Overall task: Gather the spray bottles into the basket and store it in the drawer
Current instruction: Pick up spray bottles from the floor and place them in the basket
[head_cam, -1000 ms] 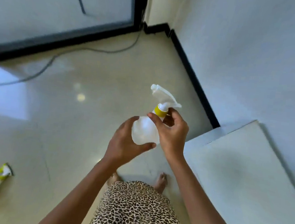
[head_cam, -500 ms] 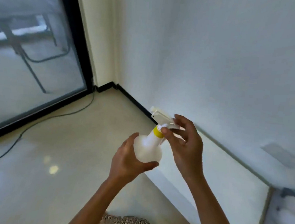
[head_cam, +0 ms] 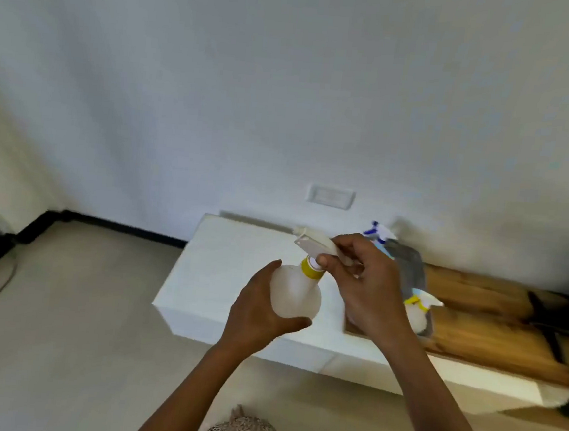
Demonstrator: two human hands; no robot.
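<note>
Translucent spray bottle (head_cam: 295, 293) — 1, left hand (head_cam: 256, 319) + right hand (head_cam: 369, 288) | basket (head_cam: 408, 260) — 2 bottles (head_cam: 417, 309) (head_cam: 376, 231)

Translucent yellow-collared spray bottle (head_cam: 295, 293) held roughly upright; grey basket (head_cam: 406, 260) behind holds two more.

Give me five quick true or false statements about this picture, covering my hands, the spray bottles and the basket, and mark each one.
1. The left hand grips the round body of the held spray bottle. True.
2. The right hand hangs free at the person's side. False: its fingers pinch the bottle's white trigger head.
3. The held spray bottle has a red collar. False: the collar is yellow.
4. The grey basket already holds a blue-nozzle spray bottle. True.
5. The grey basket stands on the floor. False: it sits up on the low cabinet by the wall.
</note>
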